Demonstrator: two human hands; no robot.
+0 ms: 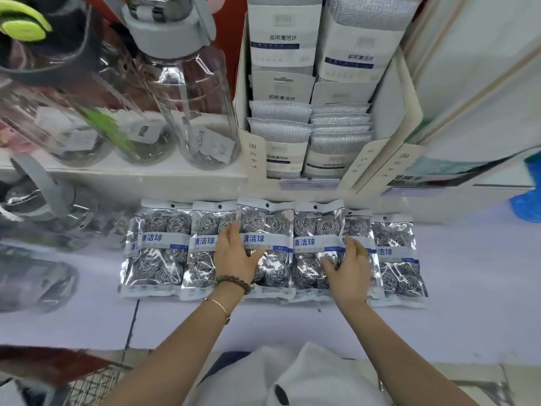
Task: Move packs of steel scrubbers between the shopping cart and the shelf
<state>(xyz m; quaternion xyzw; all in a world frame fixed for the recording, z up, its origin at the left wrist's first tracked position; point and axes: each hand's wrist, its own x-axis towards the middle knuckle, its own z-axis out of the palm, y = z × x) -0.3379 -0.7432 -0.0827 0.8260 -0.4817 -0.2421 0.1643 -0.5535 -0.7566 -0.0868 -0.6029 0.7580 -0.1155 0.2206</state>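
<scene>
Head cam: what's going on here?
A person is arranging packs of steel scrubbers laid in an overlapping row on the white shelf. The left hand lies flat on the packs near the middle, and the right hand presses on the packs further right. Neither hand has lifted a pack; both rest on top with fingers spread. A corner of the wire shopping cart shows at the lower left, and its contents are not visible.

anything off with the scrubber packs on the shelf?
Mostly tidy. The scrubber packs lie flat in an overlapping row, with the left hand and right hand resting on them. The rightmost pack sits lower than the rest and slightly tilted. No tears or spills visible.
</scene>
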